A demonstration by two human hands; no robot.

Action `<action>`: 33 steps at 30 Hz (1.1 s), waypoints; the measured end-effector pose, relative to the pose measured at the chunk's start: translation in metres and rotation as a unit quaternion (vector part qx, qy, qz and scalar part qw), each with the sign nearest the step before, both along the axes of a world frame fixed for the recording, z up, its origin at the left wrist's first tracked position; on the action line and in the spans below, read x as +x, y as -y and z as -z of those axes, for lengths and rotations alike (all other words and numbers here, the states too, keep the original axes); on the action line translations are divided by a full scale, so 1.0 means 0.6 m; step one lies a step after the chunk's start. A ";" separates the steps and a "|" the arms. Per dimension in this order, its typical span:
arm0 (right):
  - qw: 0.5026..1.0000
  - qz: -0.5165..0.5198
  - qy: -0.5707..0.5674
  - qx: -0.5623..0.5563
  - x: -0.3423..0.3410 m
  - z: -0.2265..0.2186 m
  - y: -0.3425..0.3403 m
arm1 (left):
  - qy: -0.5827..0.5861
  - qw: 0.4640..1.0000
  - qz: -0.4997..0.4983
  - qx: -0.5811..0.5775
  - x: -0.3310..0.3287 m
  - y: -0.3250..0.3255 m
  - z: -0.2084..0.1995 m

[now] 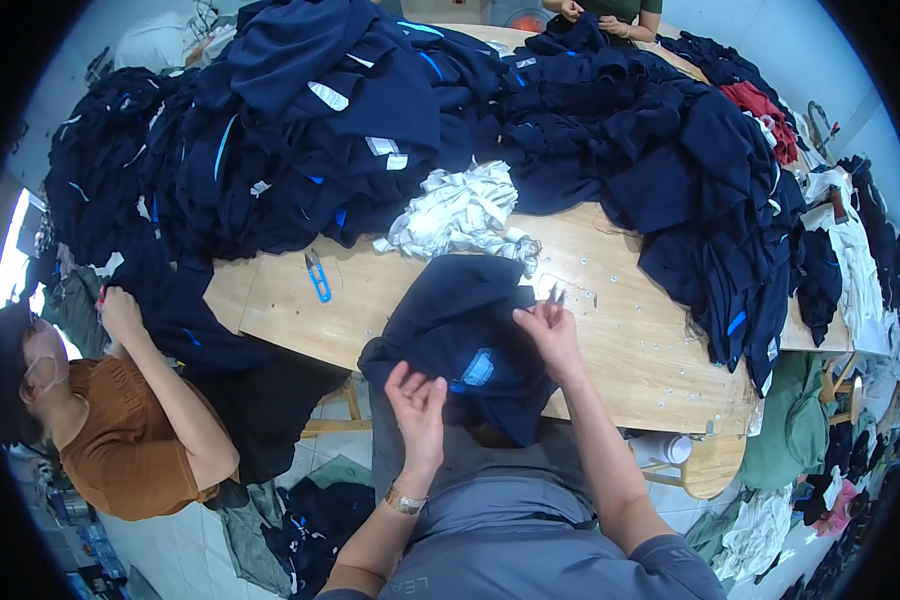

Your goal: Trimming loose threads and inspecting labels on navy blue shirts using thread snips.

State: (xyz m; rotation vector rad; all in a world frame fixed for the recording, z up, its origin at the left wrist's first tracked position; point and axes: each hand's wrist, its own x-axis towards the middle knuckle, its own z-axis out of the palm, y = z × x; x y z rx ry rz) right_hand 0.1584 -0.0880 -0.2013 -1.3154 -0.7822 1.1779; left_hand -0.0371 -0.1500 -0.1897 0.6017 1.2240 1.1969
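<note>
A dark navy garment [440, 320] with a light blue patch [478, 368] lies over the table's front edge and my lap. My left hand [418, 410] is at its lower left, fingers apart and loosely bent, with no object visible in them. At the garment's right edge my right hand [552, 340] is closed in a pinch. A small dark, pointed tip shows above its fingers; what it belongs to is too small to name. Blue-handled thread snips [318, 278] lie on the wooden table [630, 340], left of the garment.
Big piles of navy garments [300, 140] cover the table's far side. A crumpled white cloth heap [460, 210] lies before them. Small bits are scattered at the right. A co-worker in brown [140, 430] sits at left; another person's hands [610, 22] work at the far side.
</note>
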 end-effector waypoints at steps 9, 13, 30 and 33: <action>0.974 0.030 -0.224 0.003 0.010 -0.070 0.010 | -0.223 0.957 -0.002 0.187 0.024 -0.037 -0.042; 0.964 0.012 -0.265 0.009 0.015 -0.081 0.016 | -0.325 0.915 0.014 0.239 0.029 -0.040 -0.056; 0.975 -0.061 -0.209 0.036 0.016 -0.108 0.023 | -0.026 0.919 0.345 0.189 0.068 -0.130 -0.112; 0.977 -0.097 -0.177 0.066 0.023 -0.121 0.015 | 0.086 0.937 0.310 0.139 0.062 -0.132 -0.116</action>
